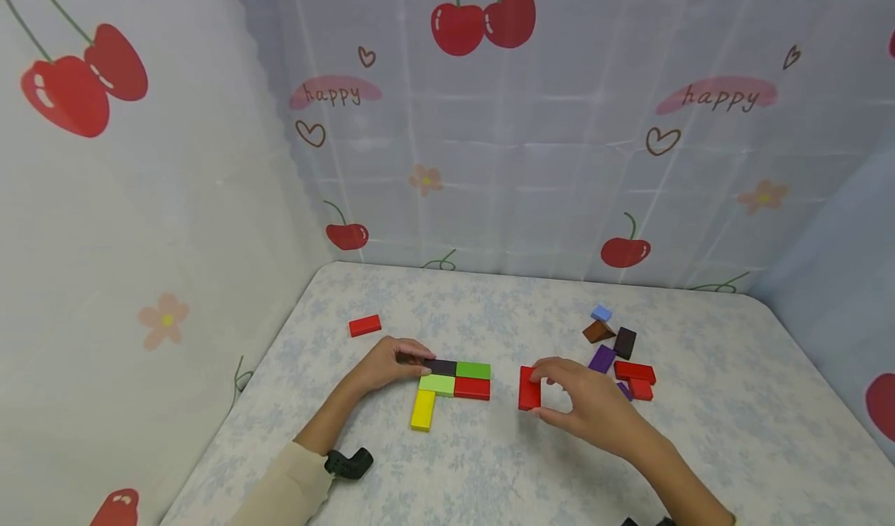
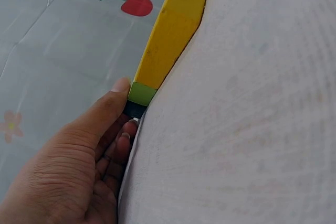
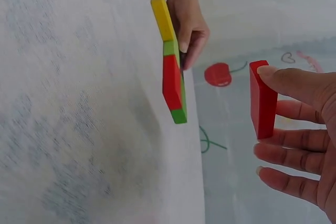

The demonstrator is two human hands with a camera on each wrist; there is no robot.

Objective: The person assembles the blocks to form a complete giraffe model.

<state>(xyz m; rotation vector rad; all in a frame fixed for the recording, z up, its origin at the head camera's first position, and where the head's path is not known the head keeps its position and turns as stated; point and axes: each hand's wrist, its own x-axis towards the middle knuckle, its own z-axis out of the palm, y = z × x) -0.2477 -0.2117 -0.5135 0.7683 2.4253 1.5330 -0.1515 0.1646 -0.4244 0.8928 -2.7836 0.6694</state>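
In the head view, my right hand [image 1: 587, 405] pinches a red block [image 1: 529, 388] between thumb and fingers, to the right of a flat group of blocks. The right wrist view shows this red block [image 3: 264, 100] held up, thumb on one end. My left hand [image 1: 393, 364] holds the left end of a black block [image 1: 441, 367], thumb in front and fingers behind. Against the black block lie a green block [image 1: 473, 370] and a light green block [image 1: 437, 384]. Another red block [image 1: 471, 388] sits beside the light green one, and a yellow block [image 1: 423, 410] extends toward me.
A lone red block [image 1: 365, 325] lies at the back left. On the right are a blue block [image 1: 601, 313], a brown piece [image 1: 598, 332], a dark block [image 1: 625, 343], a purple block [image 1: 602, 359] and red blocks [image 1: 635, 372]. Printed curtains [image 1: 489, 145] rise behind the table.
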